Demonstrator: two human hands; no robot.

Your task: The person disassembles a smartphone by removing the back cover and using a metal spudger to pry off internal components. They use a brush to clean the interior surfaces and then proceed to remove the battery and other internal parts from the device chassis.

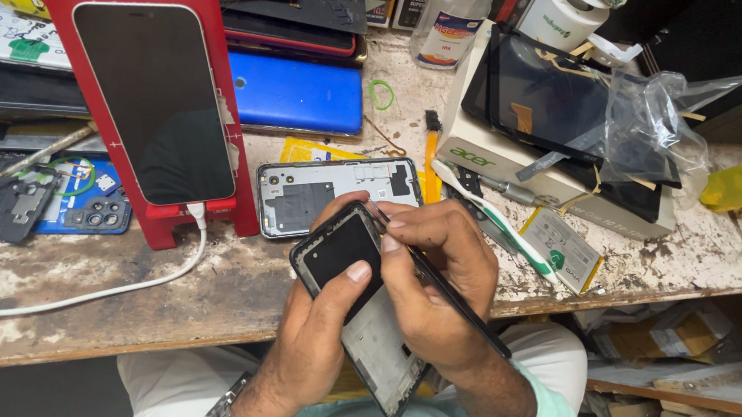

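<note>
Left hand (331,316): closed round the phone frame (362,309), thumb pressed on its dark upper panel; steadies frame tilted over the lap, just below the bench edge.
Right hand (442,286): closed in a pen grip on a thin black tool (442,286); tip at the frame's top right corner, shaft angled down past the wrist, likely for fine control.
Phone frame: stripped, grey inner side showing, held off the bench between both hands, just below the grey back cover.
Grey back cover (339,193): flat on bench, just above the frame, inner side up, close to reach.
Red stand (155,110): left of the frame and above it; props a dark phone upright, white cable (90,293) plugged at the base.
Blue phone (298,92): flat, above the frame, behind the grey cover.
White box (507,160): right of the frame, bears a dark screen panel in clear wrap.
Battery (565,251): right of the frame, near the bench edge.
Bench (65,321): worn, chipped white paint, crowded with parts.
Room: cluttered repair spot; shelf with cartons below right.
</note>
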